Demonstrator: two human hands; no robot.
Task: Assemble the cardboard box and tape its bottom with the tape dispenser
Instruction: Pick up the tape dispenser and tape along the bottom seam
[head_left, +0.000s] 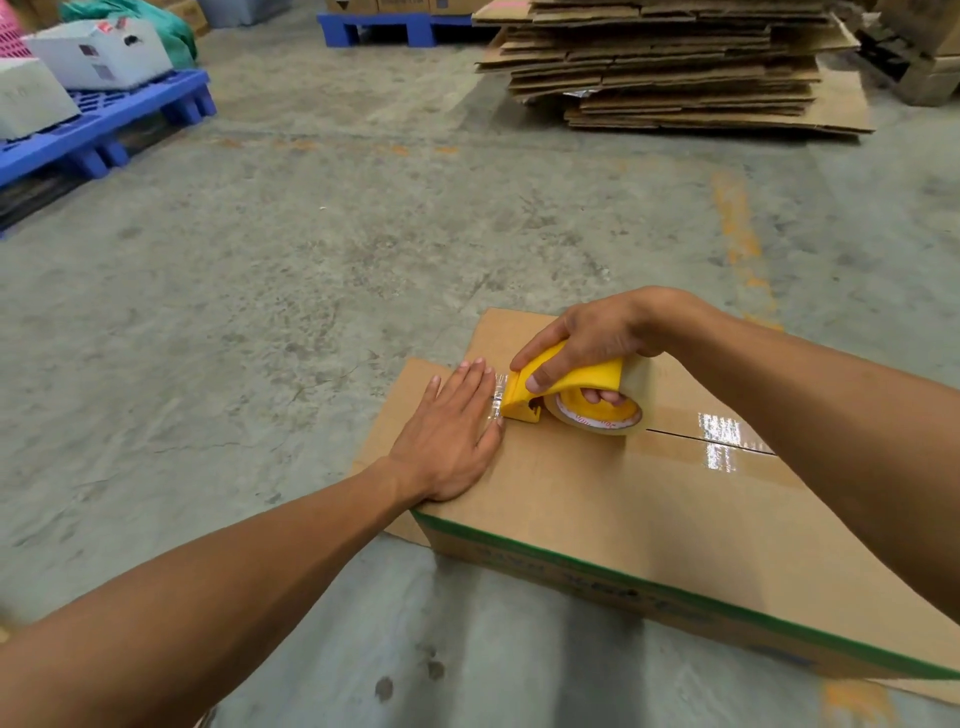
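A brown cardboard box (613, 499) with a green stripe along its near edge sits on the concrete floor, its closed flaps facing up. Clear shiny tape (719, 439) runs along the centre seam. My right hand (597, 338) grips a yellow tape dispenser (566, 389) holding a roll of clear tape, with its front end near the box's left end. My left hand (449, 431) lies flat, fingers together, on the box top just left of the dispenser, pressing the tape end.
A tall stack of flattened cardboard sheets (675, 62) lies at the back right. A blue plastic pallet (104, 130) with white boxes stands at the back left, another blue pallet (384, 26) farther back. A yellow painted line (737, 234) marks the floor.
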